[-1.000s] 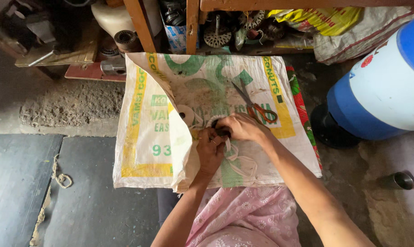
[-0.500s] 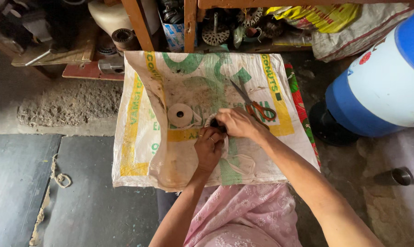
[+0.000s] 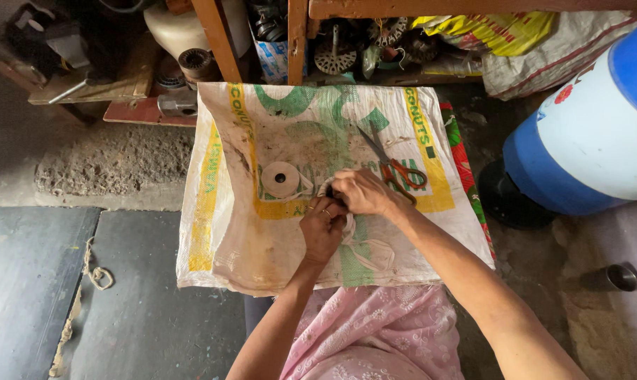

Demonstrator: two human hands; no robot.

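Left hand (image 3: 323, 226): centre of frame, fingers curled tight, pinching white tape (image 3: 357, 243) where both hands meet.
Right hand (image 3: 362, 191): just above the left and touching it, fingers bunched on the same tape; what sits between them is hidden.
Tape: loose loops trail lower right of the hands across the woven sack (image 3: 227, 232).
Tape roll (image 3: 281, 179): flat on sack, just left of the hands.
Scissors (image 3: 396, 165): orange-handled, right of the hands, blades pointing upper left.
Blue-white drum (image 3: 585, 134): right edge.
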